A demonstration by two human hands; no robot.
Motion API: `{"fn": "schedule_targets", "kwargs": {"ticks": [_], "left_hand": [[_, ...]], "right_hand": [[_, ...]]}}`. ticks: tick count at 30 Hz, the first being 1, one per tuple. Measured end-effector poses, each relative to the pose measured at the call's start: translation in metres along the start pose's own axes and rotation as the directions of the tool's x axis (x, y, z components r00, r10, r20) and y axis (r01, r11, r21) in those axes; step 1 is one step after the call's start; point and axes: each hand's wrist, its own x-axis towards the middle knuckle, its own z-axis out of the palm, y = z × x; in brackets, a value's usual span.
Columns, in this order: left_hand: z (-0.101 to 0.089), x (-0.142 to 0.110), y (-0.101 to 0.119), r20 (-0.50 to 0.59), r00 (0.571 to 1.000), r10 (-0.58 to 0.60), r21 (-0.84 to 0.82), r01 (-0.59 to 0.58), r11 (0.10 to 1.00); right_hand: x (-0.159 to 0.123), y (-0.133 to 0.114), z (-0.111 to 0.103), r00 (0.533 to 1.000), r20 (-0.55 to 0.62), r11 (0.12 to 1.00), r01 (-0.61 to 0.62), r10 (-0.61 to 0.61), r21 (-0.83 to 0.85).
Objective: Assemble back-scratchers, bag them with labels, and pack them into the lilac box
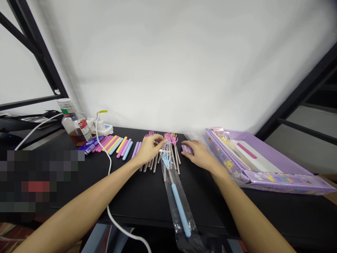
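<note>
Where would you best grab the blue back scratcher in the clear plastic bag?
Grip its blue handle through the clear bag, coming from above on the near side. It lies flat on the black table with the handle nearest the person, thick, straight and apart from the loose metal rods, while the thin shaft and claw tip lie among them.

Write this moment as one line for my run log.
left hand on back scratchers | right hand on purple packet | bagged blue scratcher
</note>
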Motion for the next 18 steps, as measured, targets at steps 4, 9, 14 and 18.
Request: {"fn": "schedule_targets", "kwargs": {"ticks": [4,9,14,18], "left_hand": [[-0.0009,-0.0015,-0.0017,0.004,1.000,0.001,0.017,-0.001,1.000],[-0.0011,-0.0018,-0.0028,0.028,0.997,0.071,0.073,-0.073,0.995],[-0.0003,-0.0001,0.0002,0.069,0.990,0.120,0.099,-0.127,0.987],[0.0016,-0.0004,0.0006,0.044,0.995,0.091,0.055,-0.093,0.994]], "right_hand": [[0.0004,-0.0008,-0.0016,1.000,-0.009,1.000,-0.008,0.008,0.016],[0.0002,0.0001,-0.0006,0.999,-0.029,1.000,-0.016,0.017,0.025],[0.0001,0.0014,0.0007,1.000,-0.014,1.000,-0.020,0.020,0.024],[0.0004,-0.0002,-0.0023,0.998,-0.059,0.999,-0.013,0.016,0.043]]}}
